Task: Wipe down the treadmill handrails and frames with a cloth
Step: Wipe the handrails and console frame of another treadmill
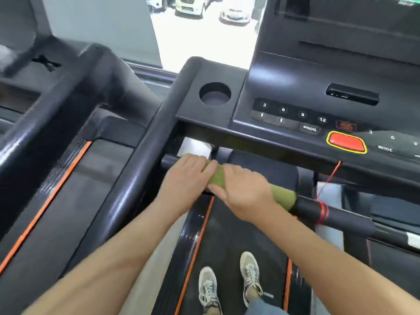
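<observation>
A green cloth (pixel 283 196) is wrapped around the black front crossbar (pixel 336 212) of the treadmill, just below the console. My left hand (pixel 188 173) grips the bar and the cloth's left end. My right hand (pixel 245 192) lies over the middle of the cloth, fingers curled around it and the bar. The cloth shows between the two hands and to the right of my right hand. The long black left handrail (pixel 141 178) runs diagonally just left of my left hand.
The console (pixel 318 123) with number buttons, a red stop button (pixel 346 143) and a round cup holder (pixel 214 94) sits above the bar. A red safety cord (pixel 322 210) is wound on the bar's right part. A second treadmill (pixel 56 123) stands at the left. My feet stand on the belt (pixel 229 242).
</observation>
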A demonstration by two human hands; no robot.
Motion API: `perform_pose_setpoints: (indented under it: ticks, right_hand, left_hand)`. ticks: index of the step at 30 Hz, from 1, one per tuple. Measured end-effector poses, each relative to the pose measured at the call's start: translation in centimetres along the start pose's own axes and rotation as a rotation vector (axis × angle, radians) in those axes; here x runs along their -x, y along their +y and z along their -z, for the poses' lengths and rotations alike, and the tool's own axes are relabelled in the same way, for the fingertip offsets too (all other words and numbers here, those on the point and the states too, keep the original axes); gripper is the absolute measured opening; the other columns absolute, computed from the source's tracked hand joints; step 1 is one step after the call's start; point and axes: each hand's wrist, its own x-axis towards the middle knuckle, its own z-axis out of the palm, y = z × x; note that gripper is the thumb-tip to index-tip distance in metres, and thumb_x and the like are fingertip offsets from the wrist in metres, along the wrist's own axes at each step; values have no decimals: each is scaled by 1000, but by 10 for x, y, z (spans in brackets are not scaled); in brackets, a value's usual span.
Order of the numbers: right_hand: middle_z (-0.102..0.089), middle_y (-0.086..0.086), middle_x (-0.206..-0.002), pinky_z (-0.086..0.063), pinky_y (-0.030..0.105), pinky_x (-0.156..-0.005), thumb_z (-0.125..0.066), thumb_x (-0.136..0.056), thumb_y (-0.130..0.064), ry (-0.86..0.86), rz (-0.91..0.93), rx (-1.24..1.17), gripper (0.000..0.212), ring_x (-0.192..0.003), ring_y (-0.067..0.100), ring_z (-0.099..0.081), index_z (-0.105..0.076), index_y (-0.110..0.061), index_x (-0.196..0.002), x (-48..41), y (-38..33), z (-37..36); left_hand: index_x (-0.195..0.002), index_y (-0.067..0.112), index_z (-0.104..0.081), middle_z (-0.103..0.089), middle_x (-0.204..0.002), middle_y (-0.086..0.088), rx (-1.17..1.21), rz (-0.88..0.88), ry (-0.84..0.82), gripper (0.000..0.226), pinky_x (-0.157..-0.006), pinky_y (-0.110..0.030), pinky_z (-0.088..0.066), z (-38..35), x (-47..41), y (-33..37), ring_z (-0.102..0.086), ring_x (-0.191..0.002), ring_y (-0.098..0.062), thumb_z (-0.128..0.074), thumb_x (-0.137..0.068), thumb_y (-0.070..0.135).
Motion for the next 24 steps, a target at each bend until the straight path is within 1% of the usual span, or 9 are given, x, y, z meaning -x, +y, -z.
perform_pose_setpoints:
  ticks: [4,8,10,13,16,18,20,22,24]
  right_hand:
    - [-60,0,-100,-33,34,-57,-33,-98,-56,-23,36,-40,44,-83,22,-63,-46,-18,-114,-39,-36,-9]
    - [-58,0,-104,-37,36,-62,-25,-99,-55,-99,48,-58,49,-88,24,-61,-42,-18,-128,-23,-17,-10]
    - [-62,1,-99,-41,37,-65,-19,-98,-58,-50,12,0,61,-85,25,-63,-48,-16,-131,2,7,-9]
    - [-65,-2,-105,-46,38,-75,-27,-95,-61,-144,-167,18,60,-94,24,-64,-48,-21,-134,46,45,6]
    - [-64,-10,-114,-43,35,-80,-33,-98,-52,-246,-208,-77,36,-108,19,-58,-47,-37,-126,67,76,30]
    - [-67,-10,-99,-41,33,-69,-35,-99,-47,-197,-217,-107,24,-99,19,-60,-53,-34,-111,63,93,47]
    - [-65,-12,-79,-44,36,-67,-45,-97,-41,-131,-194,-282,20,-82,13,-60,-58,-28,-90,53,104,61]
    - [-59,-10,-65,-45,39,-68,-53,-95,-36,-75,-156,-552,28,-68,8,-55,-56,-24,-71,34,104,74]
    - [-62,-5,-65,-46,39,-69,-57,-96,-32,-37,-109,-793,31,-64,9,-55,-61,-16,-69,11,89,92]
  left_hand:
    - [-110,7,-56,-59,-99,-10,-28,51,-61,34,-92,-41,-46,8,10,-38,-56,-97,-30,-65,-77,5]
    - [-113,5,-58,-61,-105,-14,-113,180,-76,35,-107,-50,-35,15,8,-9,-54,-113,-36,-47,-81,10]
    - [-114,3,-61,-61,-102,-18,-87,195,-79,34,-105,-53,-35,15,4,10,-54,-111,-41,-43,-84,7]
    - [-123,6,-61,-64,-109,-15,126,23,-23,41,-101,-49,-39,15,-7,43,-57,-109,-36,-47,-85,11]
    - [-115,23,-63,-65,-105,3,411,-108,-115,42,-91,-39,-45,28,-18,56,-59,-100,-22,-34,-85,19]
    - [-95,34,-61,-64,-80,11,823,204,-122,27,-76,-38,-50,52,-31,44,-62,-81,-22,-36,-90,24]
    - [-79,32,-58,-51,-57,10,1213,550,87,22,-62,-37,-49,71,-46,19,-55,-58,-28,-41,-90,24]
    - [-79,30,-61,-50,-61,11,1308,548,97,17,-62,-30,-48,93,-58,5,-48,-60,-18,-48,-89,24]
    - [-102,26,-65,-64,-86,11,1367,456,-195,19,-75,-24,-51,101,-63,20,-60,-77,-10,-63,-83,29]
